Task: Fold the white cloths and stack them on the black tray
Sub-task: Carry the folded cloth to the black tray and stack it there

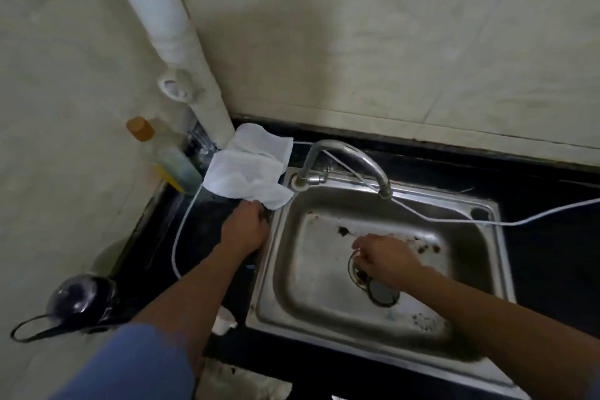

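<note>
At the left grip, the fingers curl round the near corner of the white cloth and hold it. From that corner the cloth spreads away from the grip, rumpled and partly unfolded, flat on the black worktop, with its far edge touching the foot of a white pipe.

To the right of this grip, and a little nearer the person, the right grip hangs inside the steel sink. Its fingers are bent down at the drain, and I cannot tell whether they pinch anything there. Brown specks lie on the basin floor around it.

Beyond the right grip, the faucet arches over the sink's far rim, its base just beside the cloth's right edge. A thin white cable runs from behind the cloth, under the faucet and off to the right. It also loops down the worktop left of the left grip.

Farther left of the cloth, a clear bottle with an orange cap stands against the wall. Below the left forearm's blue sleeve, a dark round object with a strap sits lower down, well apart from the cloth.
</note>
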